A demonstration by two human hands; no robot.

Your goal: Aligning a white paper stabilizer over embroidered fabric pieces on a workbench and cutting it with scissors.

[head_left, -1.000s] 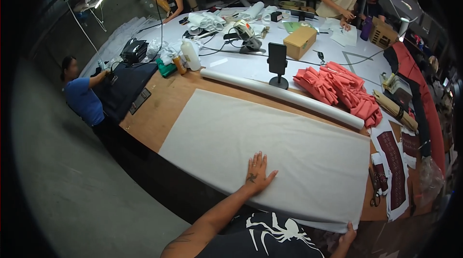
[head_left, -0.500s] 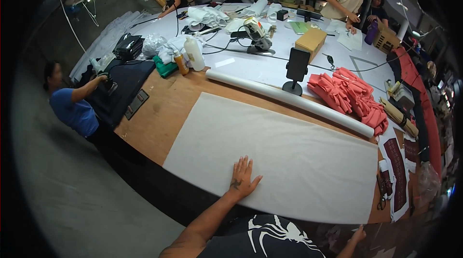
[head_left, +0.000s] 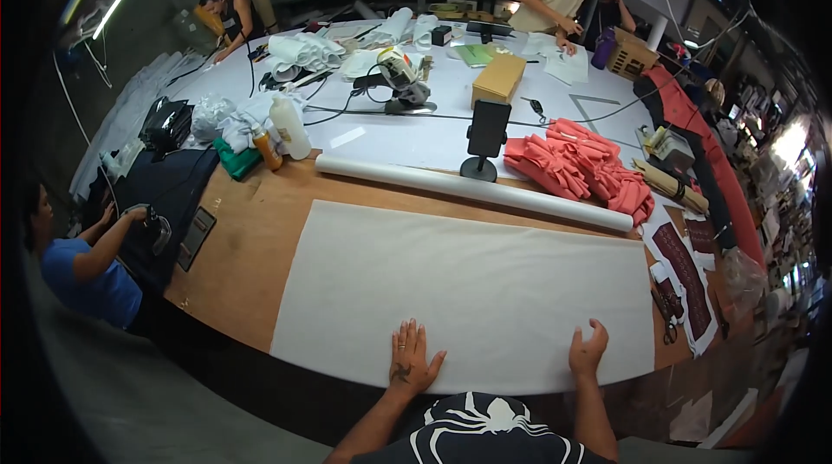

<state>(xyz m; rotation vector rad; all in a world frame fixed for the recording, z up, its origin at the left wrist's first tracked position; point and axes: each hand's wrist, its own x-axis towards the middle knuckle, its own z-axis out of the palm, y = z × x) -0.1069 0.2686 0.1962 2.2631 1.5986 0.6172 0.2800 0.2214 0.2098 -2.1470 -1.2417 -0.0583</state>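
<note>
Wooden worktable (head_left: 251,239) spans the frame centre. A large white sheet (head_left: 468,291) lies flat on it, filling the lower centre, its near edge at the table's lower rim. Just above the sheet lies a long white roll (head_left: 472,191), running left to right. Stack of red-pink fabric pieces (head_left: 581,169) at right of centre, above the roll's right end. Black stand (head_left: 485,139) upright just above the roll, beside the stack.

Left hand (head_left: 412,360), lower centre: flat on the sheet near its lower edge, fingers spread, grasping nothing. Right hand (head_left: 589,347), lower right of centre: open, fingers curled loosely upward at the sheet's lower edge, holding nothing.
</note>
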